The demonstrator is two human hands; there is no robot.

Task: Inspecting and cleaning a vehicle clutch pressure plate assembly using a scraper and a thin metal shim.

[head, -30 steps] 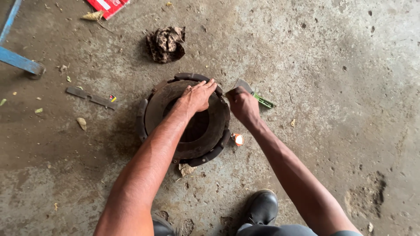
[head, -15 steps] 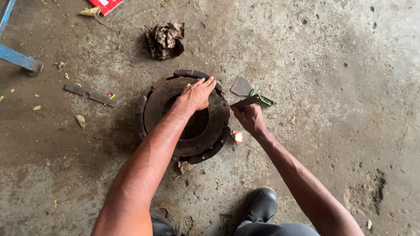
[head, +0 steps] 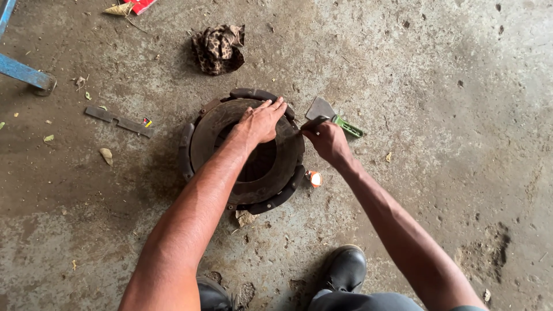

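A stained concrete floor (head: pixel 438 86) is spreading under everything, with open room lying to the right. At far left a blue metal bar (head: pixel 20 70) is crossing the corner; a flat dark strip (head: pixel 118 121) is lying lengthwise, left to right. The round clutch plate (head: pixel 242 152) is resting flat at centre, its face pointing up. The left hand (head: pixel 262 121) is lying spread on its far rim. The right hand (head: pixel 328 141) is gripping a scraper (head: pixel 331 118) beside the plate's right edge, its blade angling up-left.
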